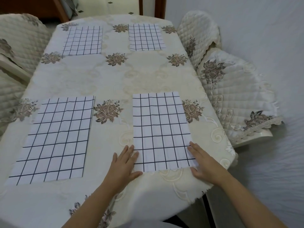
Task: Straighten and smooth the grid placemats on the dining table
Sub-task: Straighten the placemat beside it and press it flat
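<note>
Several white placemats with dark grid lines lie on the dining table (115, 76), which is covered by a cream flowered cloth. The near right placemat (160, 127) lies flat in front of me. My left hand (124, 163) rests flat at its near left corner with straight fingers, and my right hand (203, 162) lies flat at its near right corner. The near left placemat (54, 140) shows faint creases and sits slightly skewed. Two more placemats lie at the far left (83, 41) and far right (146, 37).
Chairs with quilted cream covers stand close to the table: two on the right (230, 89) and one on the left (18, 43). The table's near edge and right corner lie just beside my right hand. A wooden door frame is behind the table.
</note>
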Demonstrator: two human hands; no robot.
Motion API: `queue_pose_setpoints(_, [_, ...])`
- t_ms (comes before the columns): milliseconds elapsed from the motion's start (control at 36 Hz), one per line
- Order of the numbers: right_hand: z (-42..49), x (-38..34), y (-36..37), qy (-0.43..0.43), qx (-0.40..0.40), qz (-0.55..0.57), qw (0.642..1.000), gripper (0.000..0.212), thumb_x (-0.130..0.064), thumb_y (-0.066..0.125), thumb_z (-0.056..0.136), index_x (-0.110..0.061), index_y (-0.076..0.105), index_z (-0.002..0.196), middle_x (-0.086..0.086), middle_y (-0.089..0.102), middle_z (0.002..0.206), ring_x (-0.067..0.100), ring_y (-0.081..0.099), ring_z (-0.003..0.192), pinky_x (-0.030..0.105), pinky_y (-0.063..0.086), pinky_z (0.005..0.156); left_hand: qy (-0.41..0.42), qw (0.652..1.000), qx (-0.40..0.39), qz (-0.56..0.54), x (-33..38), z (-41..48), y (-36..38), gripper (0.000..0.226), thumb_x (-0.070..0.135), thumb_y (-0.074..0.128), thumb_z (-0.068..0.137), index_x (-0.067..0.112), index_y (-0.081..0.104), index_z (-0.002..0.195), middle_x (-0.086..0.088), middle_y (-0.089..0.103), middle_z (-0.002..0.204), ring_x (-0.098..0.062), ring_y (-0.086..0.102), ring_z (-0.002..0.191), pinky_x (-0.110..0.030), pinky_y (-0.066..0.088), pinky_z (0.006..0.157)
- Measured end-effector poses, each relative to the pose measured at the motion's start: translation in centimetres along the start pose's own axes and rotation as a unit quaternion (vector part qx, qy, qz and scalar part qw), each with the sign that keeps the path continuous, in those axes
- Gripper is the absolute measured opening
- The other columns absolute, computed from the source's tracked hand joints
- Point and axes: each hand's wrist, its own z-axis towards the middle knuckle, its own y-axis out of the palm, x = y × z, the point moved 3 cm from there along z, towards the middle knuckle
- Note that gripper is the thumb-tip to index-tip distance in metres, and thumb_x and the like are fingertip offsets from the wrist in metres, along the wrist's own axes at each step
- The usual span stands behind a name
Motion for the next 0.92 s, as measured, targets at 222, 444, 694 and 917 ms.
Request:
queue_pose_setpoints(222, [0.3,0.1,-0.4,-0.053,0.096,-0.027,0.994,0.089,-0.012,0.087,0.047,-0.006,0.045,0.126,0.018,0.057,0.128,0.019,0.039,0.119,0.035,0.054,0.077,-0.003,1.0,0.024,0.004,0.0,0.3,0.3,0.073,0.064,0.011,0.091,0.014,0.052,0.124,-0.013,0.051,0.137,-0.023,0.028,0.13,-0.054,0.042,0.087])
queue_pose_setpoints(444, [0.4,0.5,-0.4,-0.028,0.157,-0.02,0.987,0.076,-0.009,0.091,0.045,-0.005,0.057,0.113,0.021,0.061,0.122,0.02,0.044,0.113,0.034,0.058,0.066,0.005,0.997,0.057,-0.052,0.5,0.6,-0.3,0.061,0.057,0.045,0.085,0.01,0.054,0.123,-0.016,0.051,0.136,-0.03,0.046,0.126,-0.045,0.046,0.093])
queue_pose_setpoints(694, [1.7,-0.8,-1.7,0.232,0.149,0.294,0.915,0.053,-0.003,0.061,0.084,-0.01,0.042,0.133,0.0,0.043,0.115,0.014,0.05,0.091,0.023,0.039,0.081,-0.268,0.848,0.129,-0.439,2.0,1.6,-3.0,0.05,0.015,0.06,0.088,0.012,0.041,0.134,-0.002,0.048,0.127,-0.013,0.053,0.103,-0.023,0.038,0.084])
queue_pose_setpoints(917, [2.9,-0.2,-1.8,0.378,0.136,0.538,0.741,0.02,-0.02,0.041,0.088,-0.014,0.043,0.069,0.007,0.046,0.068,0.02,0.045,0.063,0.032,0.034,0.062,-0.363,0.764,0.077,-0.527,1.3,3.5,-3.3,0.061,0.013,0.063,0.084,0.008,0.035,0.137,-0.009,0.053,0.112,-0.035,0.053,0.112,-0.042,0.044,0.095])
